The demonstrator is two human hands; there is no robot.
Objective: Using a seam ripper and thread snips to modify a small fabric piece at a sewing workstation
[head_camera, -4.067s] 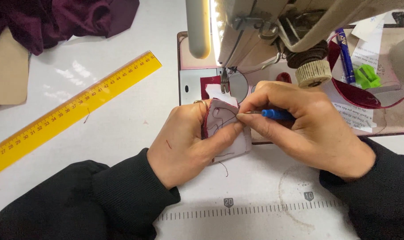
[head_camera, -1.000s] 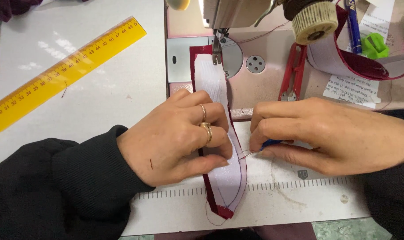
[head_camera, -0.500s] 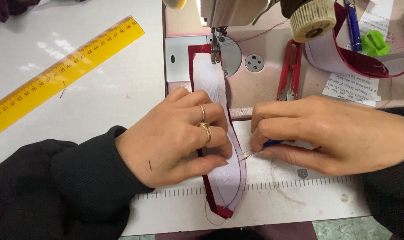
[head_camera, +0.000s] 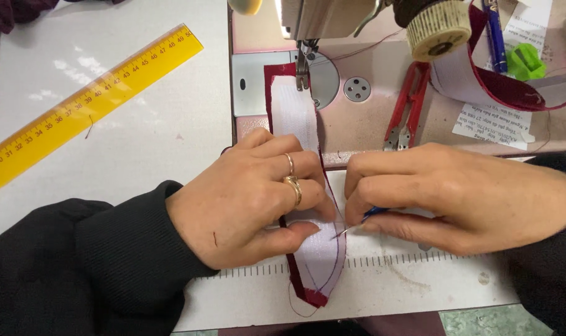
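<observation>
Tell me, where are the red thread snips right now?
The red thread snips lie on the sewing machine bed, right of the needle plate, beyond the right hand.
</observation>
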